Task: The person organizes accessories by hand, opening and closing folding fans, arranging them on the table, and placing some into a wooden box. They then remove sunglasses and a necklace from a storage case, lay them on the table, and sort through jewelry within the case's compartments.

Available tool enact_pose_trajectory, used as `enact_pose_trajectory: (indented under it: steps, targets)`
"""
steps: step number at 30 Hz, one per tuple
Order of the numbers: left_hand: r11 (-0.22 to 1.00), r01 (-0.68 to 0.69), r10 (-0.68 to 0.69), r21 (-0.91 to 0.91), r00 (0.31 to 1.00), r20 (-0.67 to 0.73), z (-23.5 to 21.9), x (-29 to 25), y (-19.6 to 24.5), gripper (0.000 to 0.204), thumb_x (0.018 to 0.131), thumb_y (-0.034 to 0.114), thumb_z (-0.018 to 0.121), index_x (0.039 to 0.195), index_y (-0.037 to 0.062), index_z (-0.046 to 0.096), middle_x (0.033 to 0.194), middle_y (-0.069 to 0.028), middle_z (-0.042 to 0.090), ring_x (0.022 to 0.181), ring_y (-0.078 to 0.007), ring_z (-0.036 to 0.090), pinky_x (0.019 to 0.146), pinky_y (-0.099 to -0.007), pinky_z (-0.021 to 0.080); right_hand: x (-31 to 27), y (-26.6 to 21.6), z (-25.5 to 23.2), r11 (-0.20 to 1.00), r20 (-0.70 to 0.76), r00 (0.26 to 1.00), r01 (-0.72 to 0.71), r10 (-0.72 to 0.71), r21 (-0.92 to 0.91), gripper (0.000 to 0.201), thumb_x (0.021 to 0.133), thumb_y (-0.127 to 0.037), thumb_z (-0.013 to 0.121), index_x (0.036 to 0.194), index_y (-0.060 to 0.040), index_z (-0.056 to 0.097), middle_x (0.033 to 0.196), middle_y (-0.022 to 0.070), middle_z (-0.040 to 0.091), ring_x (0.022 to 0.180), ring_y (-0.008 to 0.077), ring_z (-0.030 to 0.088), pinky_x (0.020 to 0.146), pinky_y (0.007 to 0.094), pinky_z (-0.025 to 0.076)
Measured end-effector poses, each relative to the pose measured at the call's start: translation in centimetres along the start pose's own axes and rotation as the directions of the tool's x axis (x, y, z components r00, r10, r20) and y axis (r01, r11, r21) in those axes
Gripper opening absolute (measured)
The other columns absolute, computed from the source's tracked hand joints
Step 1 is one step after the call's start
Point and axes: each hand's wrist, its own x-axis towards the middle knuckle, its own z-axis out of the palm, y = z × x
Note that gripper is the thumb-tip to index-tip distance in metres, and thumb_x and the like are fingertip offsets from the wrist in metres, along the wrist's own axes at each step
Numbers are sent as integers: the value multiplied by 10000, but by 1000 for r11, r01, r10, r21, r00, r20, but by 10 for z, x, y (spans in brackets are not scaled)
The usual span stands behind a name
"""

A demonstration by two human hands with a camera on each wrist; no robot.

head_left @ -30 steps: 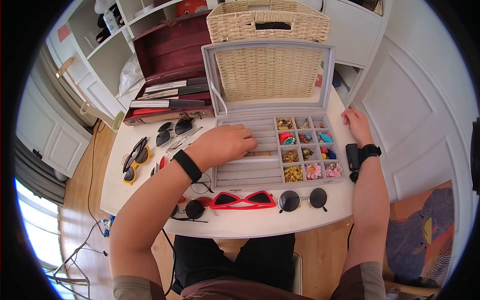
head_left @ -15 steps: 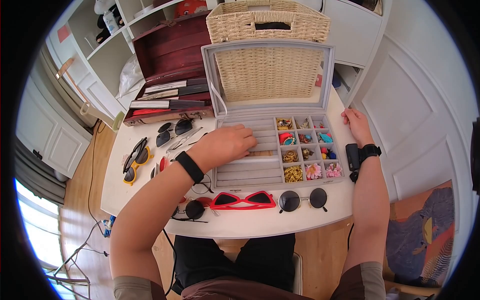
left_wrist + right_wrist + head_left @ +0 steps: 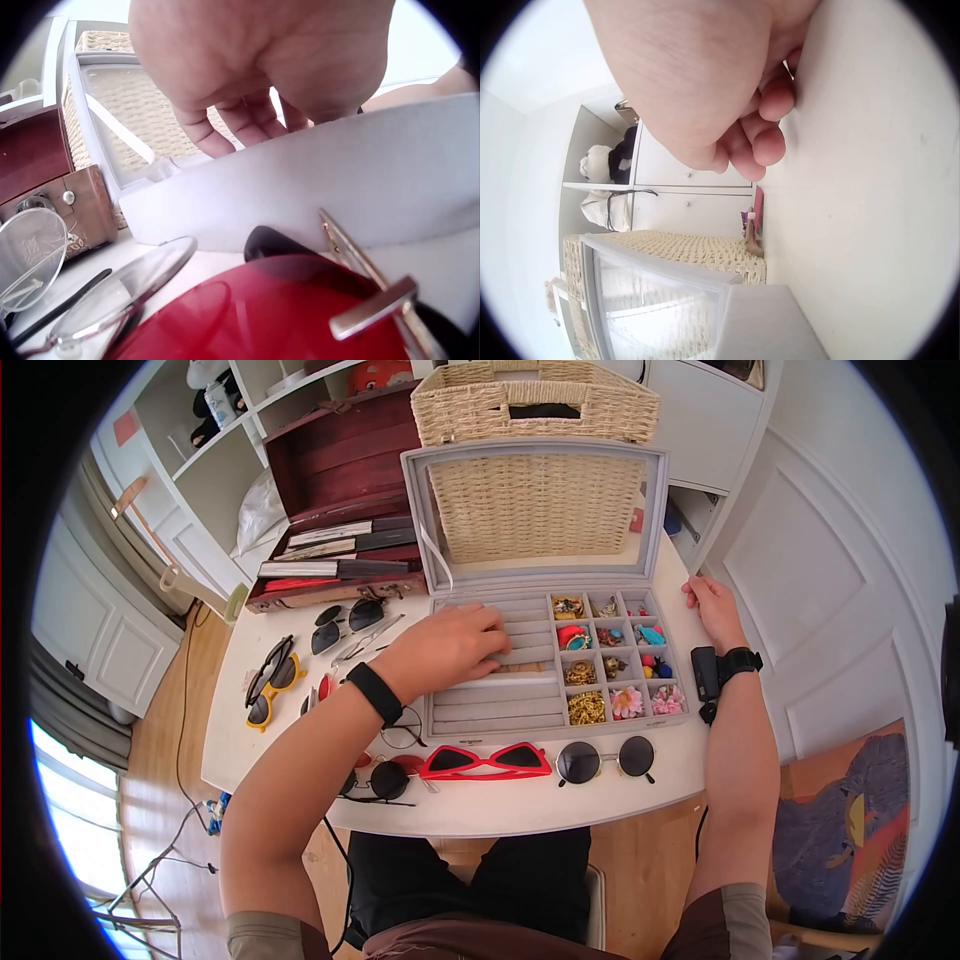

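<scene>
A grey jewelry box [image 3: 500,731] stands open on the white table, its clear lid [image 3: 536,575] raised. My left hand [image 3: 450,647] is over the padded ring rows [image 3: 500,709] in the box's left half, fingers bent downward. In the left wrist view, the box's side wall hides the fingertips of that hand [image 3: 262,60]; I cannot tell what they hold. A tan strip [image 3: 524,667] shows in a row beside the fingers. My right hand [image 3: 716,612] rests on the table right of the box, fingers loosely curled around nothing, as the right wrist view confirms [image 3: 705,82].
Small compartments with gold chains [image 3: 586,708] and pink flower pieces [image 3: 627,702] fill the box's right half. Red-framed sunglasses [image 3: 487,760] and round sunglasses [image 3: 605,760] lie in front. Yellow sunglasses [image 3: 289,672] lie left. Behind are a maroon case [image 3: 340,455] and wicker basket [image 3: 535,422].
My left hand has shifted very slightly to the left, still over the ring rows. My right hand and the things on the table look the same.
</scene>
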Motion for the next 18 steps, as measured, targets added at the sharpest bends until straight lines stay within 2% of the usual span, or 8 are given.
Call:
enact_pose_trajectory:
  steps: [4,6,9,18]
  targets:
    - [998,-57,59,29,995,-76,1,-1,-2,209,837,154,748,1023,84,685,1162,-58,612,1113,-272,592,925,-399,514,-1,-1,0,1000,-2,1000,3,-3,-5,304,994,-317,554,880,-63,678,724,-29,563,724,84,486,706,247,375]
    - [997,-76,73,-31,992,-105,4,0,-4,212,841,159,748,1023,70,688,1160,-64,627,1119,-277,594,947,-392,513,-1,-2,0,1000,-2,1000,3,-3,-1,304,994,-315,554,878,-62,677,723,-29,562,723,84,485,705,247,374]
    - [996,-56,52,-66,997,-62,6,1,-6,197,855,155,733,1020,57,688,1142,-67,648,1111,-281,601,951,-391,516,-2,-3,1,1000,-4,1000,5,-5,7,301,991,-314,556,875,-63,675,721,-29,561,719,83,481,703,246,371]
    - [997,-30,25,-71,997,-71,5,1,-3,211,870,157,718,1051,55,677,1124,-68,664,1085,-282,613,922,-390,523,0,1,1,1000,-5,1000,10,-9,27,292,973,-321,573,862,-70,672,722,-35,563,709,79,476,692,246,368]
